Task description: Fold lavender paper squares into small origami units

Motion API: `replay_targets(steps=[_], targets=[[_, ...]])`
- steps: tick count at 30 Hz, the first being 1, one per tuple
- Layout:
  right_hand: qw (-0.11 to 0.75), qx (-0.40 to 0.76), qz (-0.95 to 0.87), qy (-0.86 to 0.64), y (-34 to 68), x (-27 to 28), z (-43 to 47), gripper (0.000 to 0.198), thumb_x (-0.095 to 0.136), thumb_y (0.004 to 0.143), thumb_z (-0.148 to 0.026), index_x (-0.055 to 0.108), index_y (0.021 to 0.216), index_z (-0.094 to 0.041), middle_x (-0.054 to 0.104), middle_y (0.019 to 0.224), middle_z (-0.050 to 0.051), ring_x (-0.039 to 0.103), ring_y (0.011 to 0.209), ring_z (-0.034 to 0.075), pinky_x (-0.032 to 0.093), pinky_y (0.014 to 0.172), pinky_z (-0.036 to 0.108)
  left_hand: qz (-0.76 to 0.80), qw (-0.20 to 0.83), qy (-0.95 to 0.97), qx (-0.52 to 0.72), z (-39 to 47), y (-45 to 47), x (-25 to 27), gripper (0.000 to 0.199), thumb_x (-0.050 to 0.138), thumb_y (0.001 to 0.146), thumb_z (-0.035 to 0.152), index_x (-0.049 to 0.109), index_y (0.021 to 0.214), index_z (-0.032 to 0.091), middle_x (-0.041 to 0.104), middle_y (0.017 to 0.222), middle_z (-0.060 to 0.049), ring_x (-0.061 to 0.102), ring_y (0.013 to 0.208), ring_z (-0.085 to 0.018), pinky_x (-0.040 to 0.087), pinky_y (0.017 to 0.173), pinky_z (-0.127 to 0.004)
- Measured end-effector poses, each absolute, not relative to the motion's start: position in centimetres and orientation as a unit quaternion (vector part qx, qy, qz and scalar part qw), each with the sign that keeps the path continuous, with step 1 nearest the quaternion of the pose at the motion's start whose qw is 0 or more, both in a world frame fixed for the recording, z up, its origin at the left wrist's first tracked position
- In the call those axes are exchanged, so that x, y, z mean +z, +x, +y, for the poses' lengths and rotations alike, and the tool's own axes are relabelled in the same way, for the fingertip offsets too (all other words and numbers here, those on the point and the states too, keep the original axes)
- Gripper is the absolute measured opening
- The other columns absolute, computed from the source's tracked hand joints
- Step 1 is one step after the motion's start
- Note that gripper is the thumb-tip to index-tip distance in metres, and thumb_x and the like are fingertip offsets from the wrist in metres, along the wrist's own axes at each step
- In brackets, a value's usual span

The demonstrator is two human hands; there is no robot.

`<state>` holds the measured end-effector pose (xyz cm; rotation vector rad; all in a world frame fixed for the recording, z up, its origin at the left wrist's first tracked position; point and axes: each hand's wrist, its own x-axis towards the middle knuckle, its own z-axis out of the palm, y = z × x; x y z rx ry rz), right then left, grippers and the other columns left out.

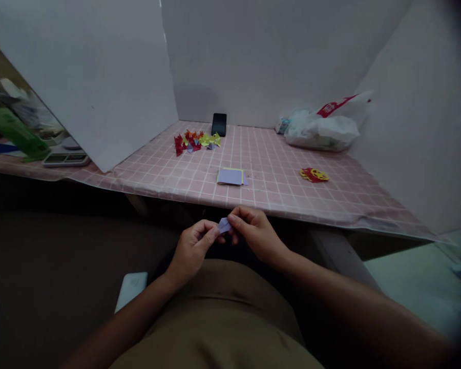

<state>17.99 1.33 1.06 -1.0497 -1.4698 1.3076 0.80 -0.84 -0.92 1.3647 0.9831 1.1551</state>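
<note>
A small folded piece of lilac paper is held between my two hands, just in front of the table's near edge and above my lap. My left hand pinches its left end between thumb and fingers. On the other side my right hand grips the right end, thumb on top. Beyond the hands, a stack of square paper sheets lies on the table, lilac on top with yellow edges showing. Farther back sits a cluster of folded paper figures in red, orange, yellow and lilac.
A dark phone leans against the back panel. To the right are red and yellow cut-out pieces and a white plastic bag. White panels enclose the pink checked table. A digital scale stands at left; a pale flat box is below.
</note>
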Motion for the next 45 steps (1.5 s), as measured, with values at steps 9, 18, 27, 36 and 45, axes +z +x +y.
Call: replay_targets(steps=[9,18,27,36,45], targets=[[0.392,0.465,-0.659,-0.442,18.0,1.2,1.2,0.022,0.058,0.088,-0.031,0.056,0.07,-0.018,0.054,0.054,-0.004,0.048,0.047,0.01,0.034,0.045,0.022,0.427,0.556,0.539,0.467,-0.4,0.7,-0.9,0.028,0.061,0.088,0.045,0.065,0.09,0.018,0.061,0.078,0.0,0.057,0.066,-0.013,0.05,0.062,-0.026],[0.38,0.555,-0.613,-0.414,17.8,0.9,1.3,0.026,0.058,0.09,-0.037,0.056,0.073,-0.017,0.056,0.061,-0.004,0.05,0.048,0.008,0.037,0.047,0.021,0.452,0.53,0.535,0.478,-0.3,0.5,-1.1,0.026,0.068,0.084,0.037,0.065,0.069,0.017,0.054,0.058,0.003,0.047,0.055,-0.01,0.038,0.055,-0.023],[0.388,0.622,-0.561,-0.385,17.4,-0.1,1.2,0.023,0.067,0.083,-0.035,0.058,0.074,-0.016,0.059,0.066,-0.003,0.053,0.051,0.007,0.043,0.051,0.022,0.435,0.581,0.458,0.513,-0.5,1.1,-1.4,0.02,0.071,0.081,0.033,0.062,0.075,0.016,0.057,0.053,0.005,0.05,0.047,-0.008,0.044,0.05,-0.021],[0.388,0.625,-0.56,-0.38,17.4,0.0,1.2,0.027,0.065,0.086,-0.039,0.059,0.073,-0.016,0.062,0.065,-0.002,0.056,0.05,0.008,0.043,0.05,0.022,0.43,0.582,0.456,0.518,-0.5,0.9,-1.6,0.02,0.07,0.084,0.031,0.06,0.075,0.016,0.06,0.062,0.004,0.052,0.048,-0.007,0.047,0.05,-0.021],[0.385,0.614,-0.564,-0.396,17.4,-0.1,1.0,0.027,0.068,0.084,-0.036,0.057,0.069,-0.017,0.061,0.061,-0.003,0.055,0.047,0.008,0.041,0.046,0.021,0.427,0.59,0.457,0.511,-0.6,1.0,-1.3,0.022,0.07,0.083,0.03,0.059,0.071,0.015,0.061,0.062,0.004,0.054,0.048,-0.006,0.046,0.049,-0.019]])
